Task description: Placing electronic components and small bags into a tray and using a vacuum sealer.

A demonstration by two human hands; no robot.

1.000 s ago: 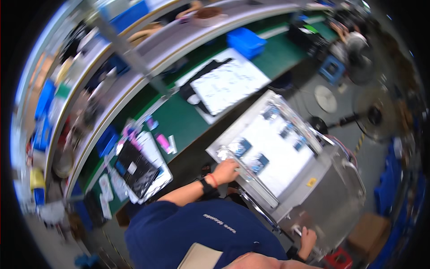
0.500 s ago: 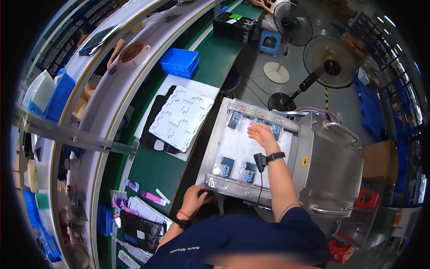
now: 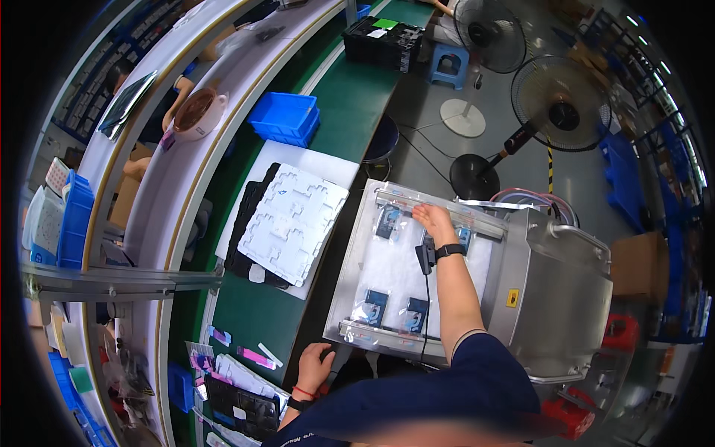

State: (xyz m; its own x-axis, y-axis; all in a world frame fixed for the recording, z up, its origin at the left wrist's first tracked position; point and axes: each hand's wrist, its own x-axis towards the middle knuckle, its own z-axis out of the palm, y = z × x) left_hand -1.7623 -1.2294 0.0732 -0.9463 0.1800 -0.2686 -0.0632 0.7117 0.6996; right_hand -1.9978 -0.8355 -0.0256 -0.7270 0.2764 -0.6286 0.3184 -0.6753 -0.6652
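My right hand (image 3: pixel 434 220) reaches across the white bed of a steel machine (image 3: pixel 555 298) and rests flat on the far clamp bar (image 3: pixel 439 209), next to a small clear pouch with a dark item (image 3: pixel 388 221). Two more such pouches (image 3: pixel 375 306) lie by the near bar (image 3: pixel 387 339). A dark band sits on my right wrist. My left hand (image 3: pixel 314 367) hangs low at the edge of the green bench (image 3: pixel 350 104), fingers curled, nothing visibly in it.
A white moulded tray (image 3: pixel 292 223) lies on dark trays left of the machine. A blue bin (image 3: pixel 284 119) stands further back. Two floor fans (image 3: pixel 560 112) stand behind the machine. Black trays (image 3: pixel 242 408) and small labels lie near my left hand.
My right hand has slid a little left along the far bar. My left hand has come off the machine's near corner and dropped lower.
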